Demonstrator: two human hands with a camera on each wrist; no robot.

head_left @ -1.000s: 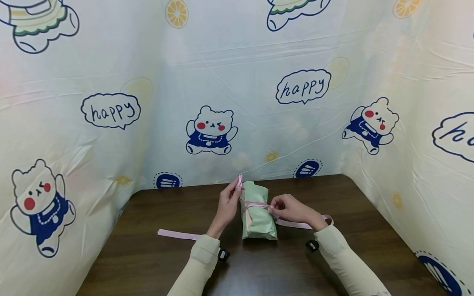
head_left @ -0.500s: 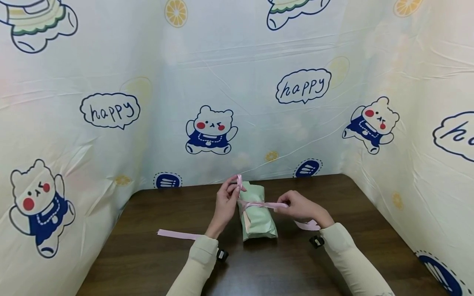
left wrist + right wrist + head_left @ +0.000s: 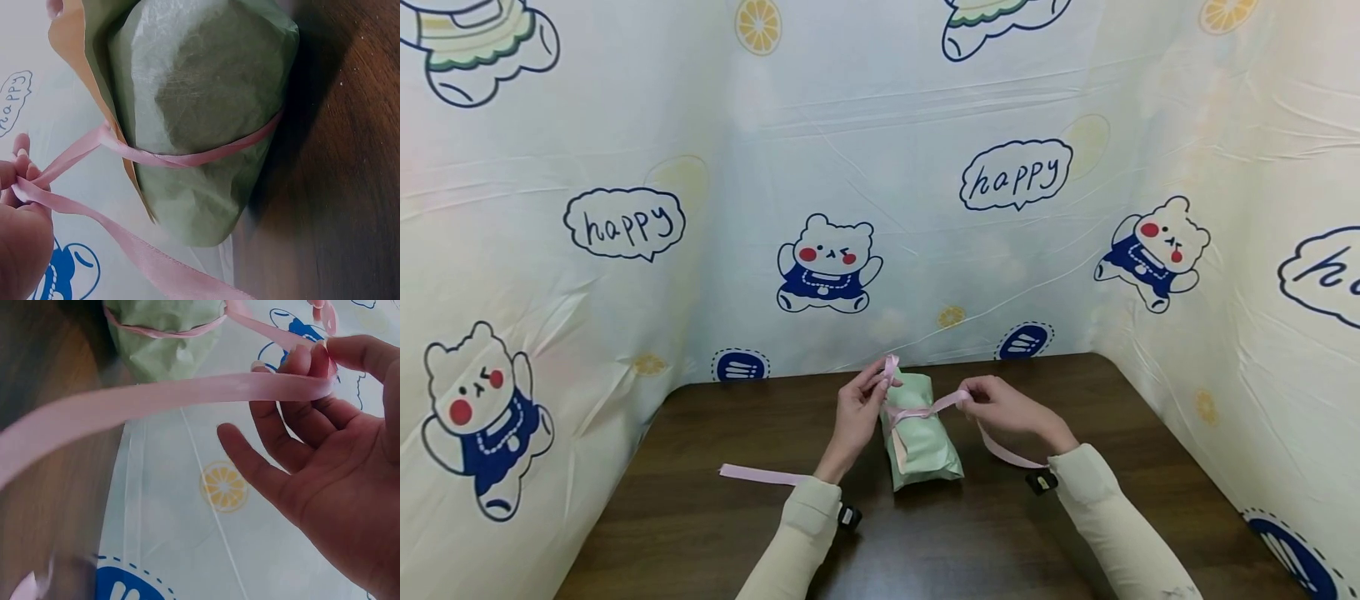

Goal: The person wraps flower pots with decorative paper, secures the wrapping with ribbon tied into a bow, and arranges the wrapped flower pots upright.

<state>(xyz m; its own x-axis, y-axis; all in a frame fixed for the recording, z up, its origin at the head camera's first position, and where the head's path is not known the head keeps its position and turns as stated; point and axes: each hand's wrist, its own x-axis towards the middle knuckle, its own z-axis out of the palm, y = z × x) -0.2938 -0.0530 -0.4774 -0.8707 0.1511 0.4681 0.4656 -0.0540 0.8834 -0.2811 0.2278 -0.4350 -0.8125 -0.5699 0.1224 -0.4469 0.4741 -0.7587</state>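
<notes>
A parcel in pale green wrapping paper lies on the table with a pink ribbon round its middle. At its far left side my left hand pinches a small loop of that ribbon between thumb and fingers; a tail runs down from it in the left wrist view. To the parcel's right, my right hand pinches the other ribbon end between thumb and index finger. That stretch is drawn up from the parcel, and its tail hangs past the other fingers. The knot area is too small to make out.
The dark wooden table carries a loose ribbon end left of the left forearm. A pale printed curtain encloses the table at the back and both sides. Each wrist wears a small black camera.
My right hand has moved right and then slightly up from the parcel, drawing the ribbon out. The left hand keeps its loop almost in place. The parcel has shifted slightly.
</notes>
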